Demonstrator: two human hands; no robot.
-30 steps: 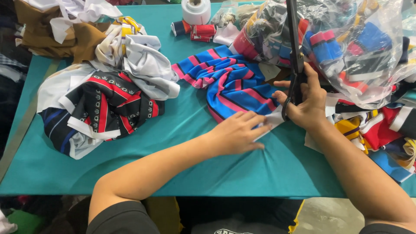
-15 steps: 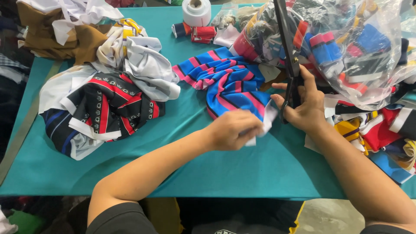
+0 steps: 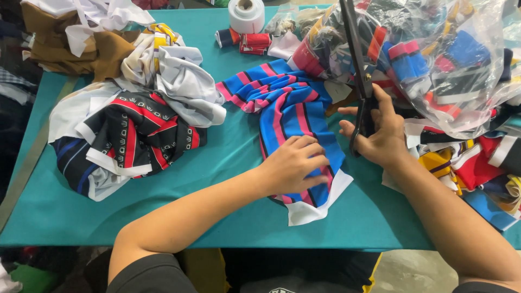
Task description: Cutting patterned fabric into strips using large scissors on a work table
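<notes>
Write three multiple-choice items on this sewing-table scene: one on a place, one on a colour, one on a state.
1. Where does the left hand rest?
A. on the striped cloth
B. on the tape roll
C. on the plastic bag

2. What colour is the table cover?
A. red
B. teal
C. yellow

3. How do the scissors stand in the right hand?
A. lying flat on the table
B. blades up, pointing away from the person
C. stuck in the tape roll

Answers: 1 A, the palm presses the blue and pink cloth. 2 B, teal shows all round the piles. 3 B, the blades rise above the fist.
</notes>
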